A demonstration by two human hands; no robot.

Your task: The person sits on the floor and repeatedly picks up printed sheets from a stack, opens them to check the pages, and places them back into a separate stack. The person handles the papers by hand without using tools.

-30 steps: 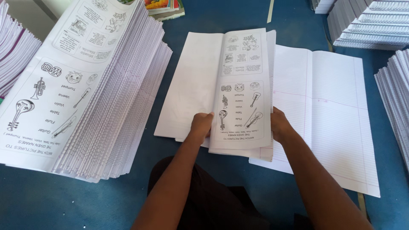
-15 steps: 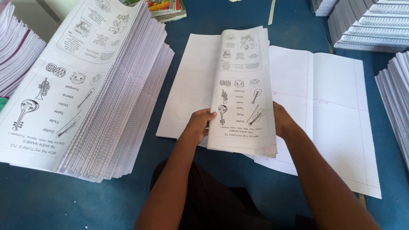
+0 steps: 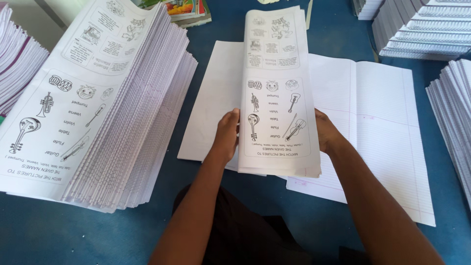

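Head view: I hold a bundle (image 3: 277,98) of long printed sheets between both hands, raised off the table (image 3: 304,216) and tilted up toward me. My left hand (image 3: 226,135) clasps its left edge near the lower end, fingers closed against the paper. My right hand (image 3: 326,131) clasps the right edge at the same height, mostly hidden behind the sheets. The bundle's top page shows line drawings of instruments with word lists.

Below the bundle lies a blank white sheet (image 3: 216,98), and to its right an open ruled sheet (image 3: 382,127), both flat on the blue table.

A tall stack (image 3: 98,113) of the same printed sheets stands to my left, well apart from the bundle. Further paper stacks (image 3: 422,29) sit at the upper right, and coloured books (image 3: 184,10) at the top edge
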